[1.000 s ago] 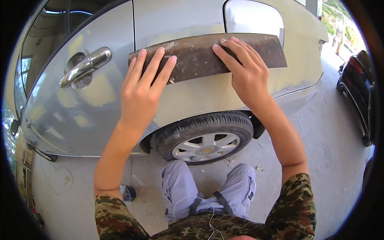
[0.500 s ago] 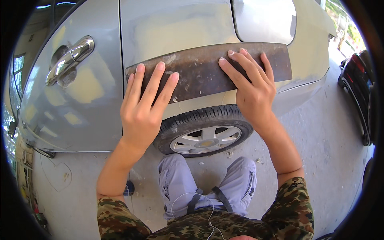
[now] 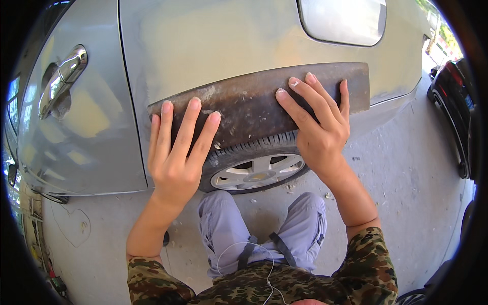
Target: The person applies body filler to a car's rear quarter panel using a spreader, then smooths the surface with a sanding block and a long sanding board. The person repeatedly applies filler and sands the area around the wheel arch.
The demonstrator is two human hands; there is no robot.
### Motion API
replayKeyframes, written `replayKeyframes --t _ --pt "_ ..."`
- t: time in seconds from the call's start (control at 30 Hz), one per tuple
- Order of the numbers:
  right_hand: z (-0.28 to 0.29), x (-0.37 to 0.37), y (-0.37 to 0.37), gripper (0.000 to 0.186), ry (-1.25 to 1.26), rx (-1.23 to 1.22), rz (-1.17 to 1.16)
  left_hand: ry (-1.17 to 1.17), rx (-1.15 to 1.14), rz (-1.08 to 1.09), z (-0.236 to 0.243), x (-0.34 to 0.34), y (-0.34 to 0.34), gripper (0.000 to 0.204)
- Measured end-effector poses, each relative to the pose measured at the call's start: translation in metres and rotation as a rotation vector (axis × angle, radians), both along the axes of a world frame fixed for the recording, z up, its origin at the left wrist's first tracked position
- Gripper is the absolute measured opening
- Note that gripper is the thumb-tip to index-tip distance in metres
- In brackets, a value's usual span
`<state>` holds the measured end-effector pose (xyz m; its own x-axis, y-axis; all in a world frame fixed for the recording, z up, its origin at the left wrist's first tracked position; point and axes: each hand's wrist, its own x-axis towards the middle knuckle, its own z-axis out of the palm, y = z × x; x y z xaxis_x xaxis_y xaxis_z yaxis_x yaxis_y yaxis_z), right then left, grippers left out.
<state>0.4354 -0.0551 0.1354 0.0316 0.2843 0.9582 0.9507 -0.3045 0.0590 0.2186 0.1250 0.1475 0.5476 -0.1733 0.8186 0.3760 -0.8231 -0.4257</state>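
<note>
A long, dark brown, curved flexible sheet (image 3: 249, 112) with pale specks lies against the putty-patched silver car panel (image 3: 208, 46), just over the wheel arch. My left hand (image 3: 178, 162) holds its left part, fingers spread over its face. My right hand (image 3: 317, 129) holds the right part, fingers likewise spread and bent slightly. Both thumbs are hidden. Below the sheet shows the tyre with its silver wheel (image 3: 256, 170), partly covered by it.
A chrome door handle (image 3: 71, 66) is at upper left, a fuel flap (image 3: 340, 18) at upper right. A black car (image 3: 452, 117) stands at far right. My bent knees (image 3: 218, 213) are below, over the concrete floor (image 3: 386, 218) with debris and a thin wire.
Both hands have moved the sheet down the panel toward the wheel arch, uncovering more pale putty above and hiding the top of the tyre. The view has shifted slightly.
</note>
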Motion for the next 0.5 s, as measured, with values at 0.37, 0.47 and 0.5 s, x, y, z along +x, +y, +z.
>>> replayKeyframes --t 0.37,0.47,0.5 --pt "-0.026 -0.008 -0.001 0.032 0.052 -0.039 0.008 0.059 -0.051 0.015 -0.024 -0.01 0.0 0.039" --pt "-0.033 -0.008 -0.001 0.032 0.062 -0.052 0.011 0.075 -0.064 0.019 -0.031 -0.013 -0.001 0.038" --pt "-0.035 -0.009 -0.002 0.032 0.065 -0.056 0.013 0.082 -0.072 0.022 -0.033 -0.013 -0.001 0.038"
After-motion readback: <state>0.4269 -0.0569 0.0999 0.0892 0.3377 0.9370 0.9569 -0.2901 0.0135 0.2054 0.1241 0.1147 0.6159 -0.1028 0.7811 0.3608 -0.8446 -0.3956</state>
